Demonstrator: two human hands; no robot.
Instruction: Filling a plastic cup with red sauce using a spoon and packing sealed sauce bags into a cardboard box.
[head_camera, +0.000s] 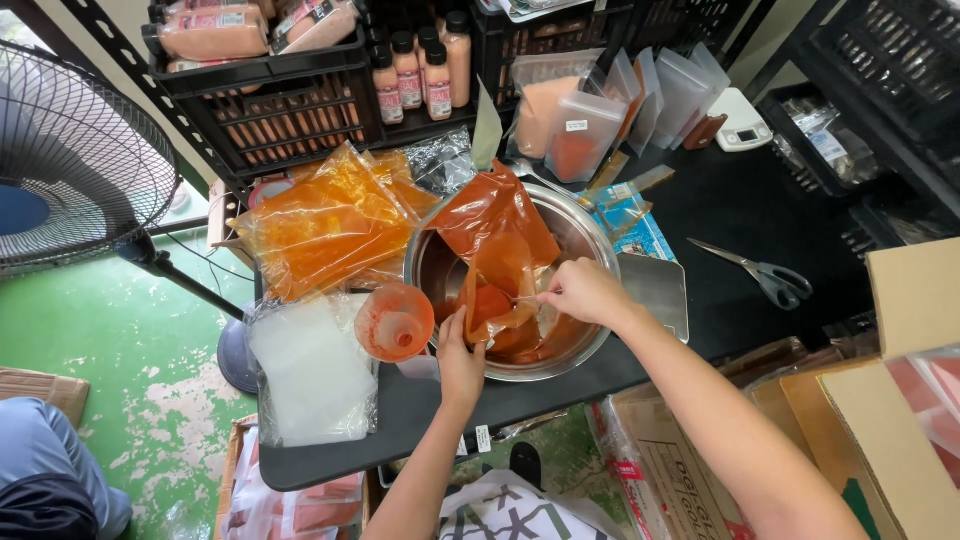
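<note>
Basically, right hand fingers pinched shut on a thin spoon handle, dipping into the orange-sauce plastic bag. Left hand fingers curled, gripping the bag's lower edge. Bag sits inside the steel mixing bowl on the black table. Orange funnel just left of bowl, filled sauce bags behind it, scissors well right.

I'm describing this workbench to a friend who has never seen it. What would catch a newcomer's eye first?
The steel bowl at the centre, where the left hand and right hand hold an orange-red sauce bag over it. Left of it lie a heap of filled orange bags and an orange funnel; scissors rest at the right.
</note>
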